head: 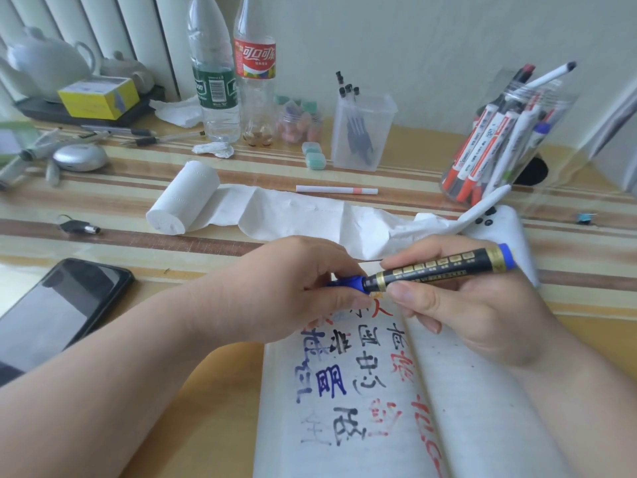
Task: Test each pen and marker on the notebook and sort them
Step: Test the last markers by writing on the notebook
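My one wide head view looks forward and down across the desk [120, 201], close over the notebook [344, 443] at its near edge, reaching the wall [431, 46] behind the far edge.

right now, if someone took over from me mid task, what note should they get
Left hand: pinches the blue cap at the marker's tip end.
Right hand: grips the black-and-gold marker above the notebook.
Whether the cap is going on or coming off, I cannot tell.
Done: the left page bears black, blue and red test marks.
Elsewhere: markers stand in the round jar, pens in the square holder, and one white pen lies loose.
Left: finish this marker and sort it. Which others are tested is unclear.
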### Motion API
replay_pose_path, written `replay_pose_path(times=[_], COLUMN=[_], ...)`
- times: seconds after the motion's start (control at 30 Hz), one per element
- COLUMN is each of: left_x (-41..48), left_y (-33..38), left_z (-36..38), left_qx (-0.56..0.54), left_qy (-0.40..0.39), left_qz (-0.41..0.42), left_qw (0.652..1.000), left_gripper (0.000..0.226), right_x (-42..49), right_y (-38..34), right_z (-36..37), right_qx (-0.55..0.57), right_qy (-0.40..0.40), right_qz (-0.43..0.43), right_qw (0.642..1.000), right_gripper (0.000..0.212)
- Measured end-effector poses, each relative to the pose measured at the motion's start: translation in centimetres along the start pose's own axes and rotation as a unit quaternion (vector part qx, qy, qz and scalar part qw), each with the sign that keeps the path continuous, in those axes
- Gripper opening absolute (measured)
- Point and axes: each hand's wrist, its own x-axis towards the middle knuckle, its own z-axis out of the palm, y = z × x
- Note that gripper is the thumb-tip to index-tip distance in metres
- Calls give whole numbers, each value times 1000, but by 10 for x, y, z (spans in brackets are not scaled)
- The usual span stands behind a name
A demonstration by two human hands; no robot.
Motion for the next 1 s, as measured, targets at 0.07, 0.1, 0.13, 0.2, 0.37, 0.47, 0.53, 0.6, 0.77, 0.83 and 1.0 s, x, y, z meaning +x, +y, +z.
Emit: replay_pose_path(times=[0.07, 0.1, 0.13, 0.2, 0.37, 0.47, 0.53, 0.6, 0.77, 0.83, 1.0], left_x=[-1, -1, -2, -3, -4, -3, -3, -2, 1, 2, 5], left_y=[-1, -1, -1, -2, -1, 3, 4, 3, -3, -1, 5], left_z=[1, 1, 0, 0, 5, 8, 10, 11, 15, 19, 25], left_qx=[0, 2, 4, 13, 36, 42, 40, 34, 0, -25, -70], left_qy=[0, 1, 3, 8, 61, 111, 135, 149, 151, 160, 143], left_qz=[9, 14, 20, 38, 89, 107, 102, 85, 30, 20, -26], left_qw=[1000, 1000, 1000, 999, 994, 987, 985, 985, 988, 987, 987], left_gripper=[18, 17, 16, 13, 16, 20, 16, 14, 4, 12, 33], right_x=[0, 1, 0, 0, 0, 2, 4, 6, 10, 13, 14], right_y=[-4, -4, -4, -4, -1, 2, 4, 5, 16, 20, 22], right_z=[-2, -3, -2, 1, 7, 13, 15, 19, 33, 31, 24], right_qx=[-18, -24, -30, -34, -17, 24, 18, 0, -8, -1, -15], right_qy=[-3, -5, -9, -19, 5, 42, 64, 77, 92, 74, 144], right_qz=[-18, -26, -30, -25, 2, 7, 9, 3, -13, -11, 0], right_qw=[1000, 999, 999, 999, 1000, 999, 998, 997, 996, 997, 989], right_gripper=[30, 23, 19, 18, 22, 16, 14, 16, 25, 23, 20])
